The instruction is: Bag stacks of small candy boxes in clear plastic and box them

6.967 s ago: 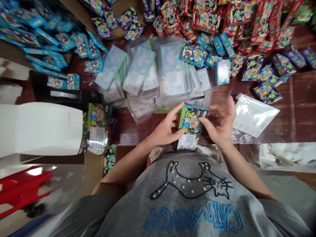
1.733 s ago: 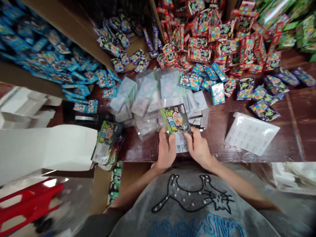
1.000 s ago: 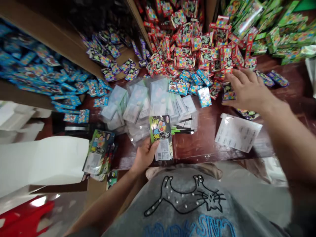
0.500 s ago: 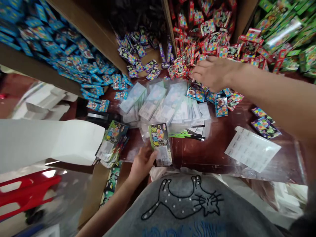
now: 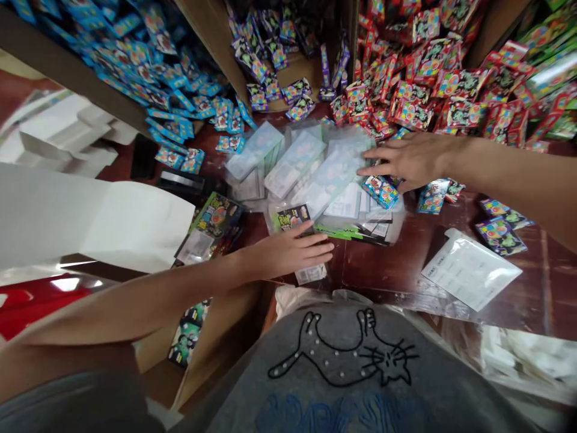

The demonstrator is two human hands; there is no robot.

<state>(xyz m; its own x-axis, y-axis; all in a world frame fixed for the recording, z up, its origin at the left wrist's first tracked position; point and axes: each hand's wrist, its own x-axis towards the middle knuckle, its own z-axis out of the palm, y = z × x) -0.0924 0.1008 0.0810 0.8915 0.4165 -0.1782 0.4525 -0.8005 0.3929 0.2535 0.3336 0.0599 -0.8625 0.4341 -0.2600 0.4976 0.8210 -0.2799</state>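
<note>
A gray shirt fills the bottom middle of the frame, its cloth soft-looking. Across the chest a cat is outlined in thick black, upside down in the view: legs upward, long tail to the left, whiskered head to the right. Small round white beads dot its body. Blue lettering below is blurred. A dark gray sleeve shows at lower left. The left hand and right hand are bare.

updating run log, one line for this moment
left hand: over rectangular black-and-green printed pack | right hand: at small blue rectangular packet
</note>
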